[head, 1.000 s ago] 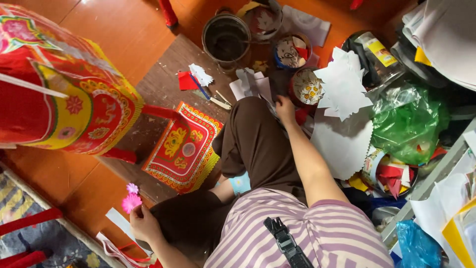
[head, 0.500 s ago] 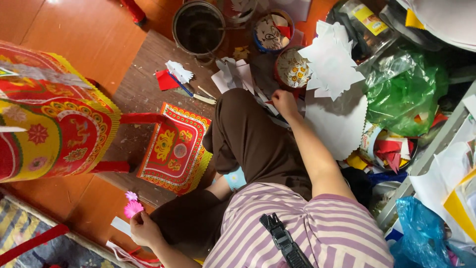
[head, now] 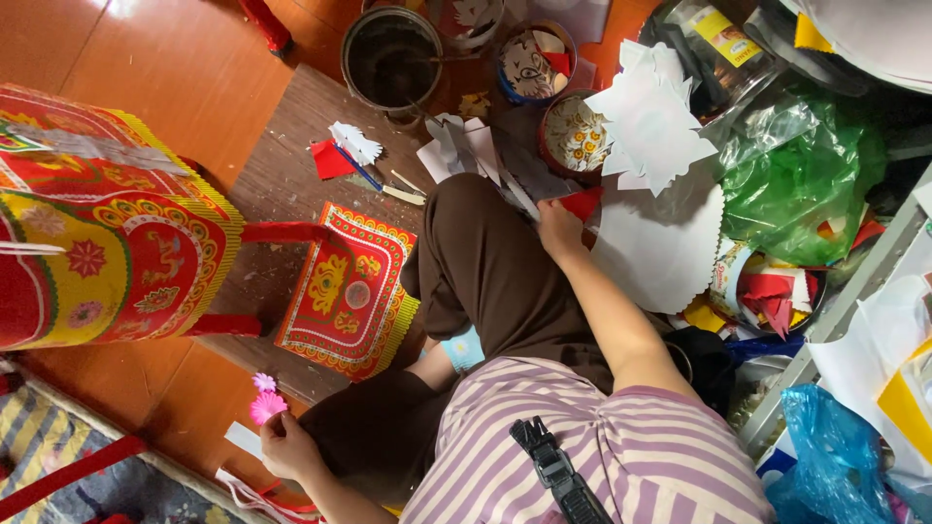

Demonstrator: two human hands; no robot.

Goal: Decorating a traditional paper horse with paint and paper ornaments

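Head view: reaching with both hands among paper craft pieces on the floor.

Left hand [head: 286, 448], at 7 o'clock, closed around the stem of a small pink paper flower [head: 267, 405]; right hand [head: 561, 228], just right of centre, pinching a red triangular paper scrap [head: 583, 203] at its edge. Both probably feather-light, flimsy, easily creased; best pinched gently by stem or corner. Red-and-gold patterned paper panel [head: 349, 291] lying at 9 o'clock from the knee.

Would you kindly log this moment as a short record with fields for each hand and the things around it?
left hand: holds a small pink paper flower
right hand: grip on a red paper piece
knee: brown trousers between the hands
floor board: red-and-gold paper panel, blue pen
right side: white paper cutouts, green plastic bag
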